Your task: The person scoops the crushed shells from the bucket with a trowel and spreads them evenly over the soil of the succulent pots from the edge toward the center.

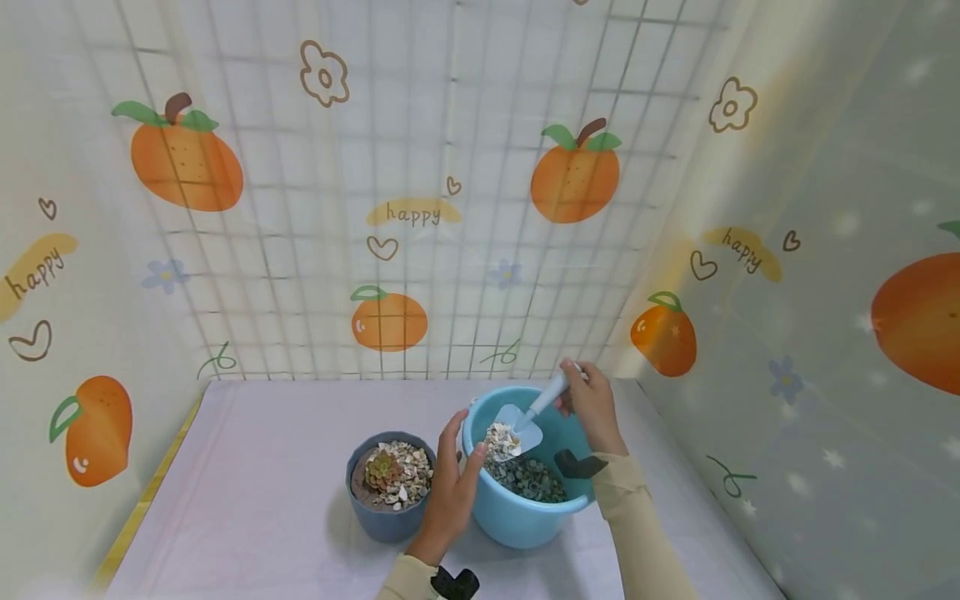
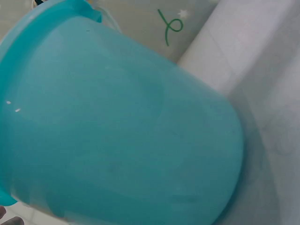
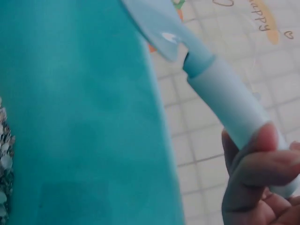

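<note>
My right hand grips the pale blue handle of a small shovel, also seen held in the right wrist view. The shovel's blade carries whitish gravel and overlaps the left part of a turquoise bucket. Dark grey-green pebbles lie inside the bucket. With fingers and thumb extended, my left hand is at the bucket's left side, fingertips right at the rim. Beside it stands a blue-grey pot with a reddish-green succulent, brown soil and pale gravel on its right half.
A pale cloth-covered table carries the pot and bucket. Behind it rises a wire grid covered by a fruit-printed sheet. More printed sheeting encloses the right side, and a yellow strip runs along the table's left edge.
</note>
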`<state>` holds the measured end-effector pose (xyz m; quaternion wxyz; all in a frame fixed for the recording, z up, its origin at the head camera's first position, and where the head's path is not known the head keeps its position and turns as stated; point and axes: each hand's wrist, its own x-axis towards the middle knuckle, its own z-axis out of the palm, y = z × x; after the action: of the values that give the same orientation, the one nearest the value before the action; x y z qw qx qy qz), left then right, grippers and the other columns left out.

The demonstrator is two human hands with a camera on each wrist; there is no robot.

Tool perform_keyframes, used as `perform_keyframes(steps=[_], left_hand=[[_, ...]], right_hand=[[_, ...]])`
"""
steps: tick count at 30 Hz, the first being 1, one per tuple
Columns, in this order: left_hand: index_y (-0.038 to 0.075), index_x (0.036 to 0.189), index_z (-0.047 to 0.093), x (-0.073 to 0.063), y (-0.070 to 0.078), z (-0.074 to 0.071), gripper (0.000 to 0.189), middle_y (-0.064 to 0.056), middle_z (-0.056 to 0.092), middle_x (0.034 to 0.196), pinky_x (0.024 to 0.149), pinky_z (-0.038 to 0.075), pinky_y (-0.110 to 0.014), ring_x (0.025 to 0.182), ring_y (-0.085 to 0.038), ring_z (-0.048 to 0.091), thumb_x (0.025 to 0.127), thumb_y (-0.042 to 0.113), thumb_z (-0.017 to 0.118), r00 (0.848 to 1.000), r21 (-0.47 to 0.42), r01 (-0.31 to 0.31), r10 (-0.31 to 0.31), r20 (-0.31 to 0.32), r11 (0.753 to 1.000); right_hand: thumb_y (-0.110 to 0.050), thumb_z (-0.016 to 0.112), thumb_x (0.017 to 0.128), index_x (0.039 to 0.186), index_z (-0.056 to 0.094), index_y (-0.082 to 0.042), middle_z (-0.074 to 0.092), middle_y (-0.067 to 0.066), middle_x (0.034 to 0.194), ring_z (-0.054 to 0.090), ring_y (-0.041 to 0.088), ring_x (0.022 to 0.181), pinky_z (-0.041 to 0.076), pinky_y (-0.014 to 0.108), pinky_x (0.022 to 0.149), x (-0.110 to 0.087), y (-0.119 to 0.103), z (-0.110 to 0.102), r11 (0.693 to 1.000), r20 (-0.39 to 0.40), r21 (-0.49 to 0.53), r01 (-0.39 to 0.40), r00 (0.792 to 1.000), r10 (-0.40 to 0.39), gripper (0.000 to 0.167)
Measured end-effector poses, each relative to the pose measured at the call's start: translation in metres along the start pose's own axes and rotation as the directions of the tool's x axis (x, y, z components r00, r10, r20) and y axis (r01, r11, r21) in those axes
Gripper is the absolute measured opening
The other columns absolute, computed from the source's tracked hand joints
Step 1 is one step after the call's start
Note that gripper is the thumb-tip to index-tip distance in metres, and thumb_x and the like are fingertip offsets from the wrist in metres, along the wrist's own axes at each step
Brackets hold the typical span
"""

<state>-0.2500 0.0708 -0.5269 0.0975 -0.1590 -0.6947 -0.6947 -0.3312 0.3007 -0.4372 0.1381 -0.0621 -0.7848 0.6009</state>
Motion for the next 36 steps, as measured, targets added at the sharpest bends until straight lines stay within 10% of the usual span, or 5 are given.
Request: perform_keyframes(steps=[15, 36], left_hand=[[0.026, 0.163, 0.031, 0.009, 0.012, -0.033, 0.052, -0.005, 0.028, 0.167, 0.119, 0.026, -0.061, 0.155, -0.026, 0.022, 0.114, 0.032, 0.046, 0.99, 0.014, -0.094, 0.095, -0.1, 0.995], [0.03, 0.161, 0.033, -0.001, 0.003, -0.111, 0.05, 0.0, 0.023, 0.168, 0.116, 0.028, -0.063, 0.148, -0.034, 0.036, 0.113, 0.043, 0.041, 0.97, 0.104, 0.02, 0.006, -0.242, 0.994]], right_hand=[[-0.038, 0.06, 0.108, 0.126, 0.058, 0.007, 0.066, 0.012, 0.071, 0.06, 0.013, 0.051, 0.049, 0.025, 0.049, 0.003, -0.02, 0.027, 0.992, 0.023, 0.13, 0.003, 1.0, -0.006, 0.048], [-0.039, 0.06, 0.108, 0.128, 0.059, 0.001, 0.067, 0.015, 0.068, 0.063, 0.019, 0.052, 0.054, 0.028, 0.053, -0.013, -0.032, 0.108, 0.989, 0.152, 0.15, 0.011, 0.988, -0.034, 0.045]])
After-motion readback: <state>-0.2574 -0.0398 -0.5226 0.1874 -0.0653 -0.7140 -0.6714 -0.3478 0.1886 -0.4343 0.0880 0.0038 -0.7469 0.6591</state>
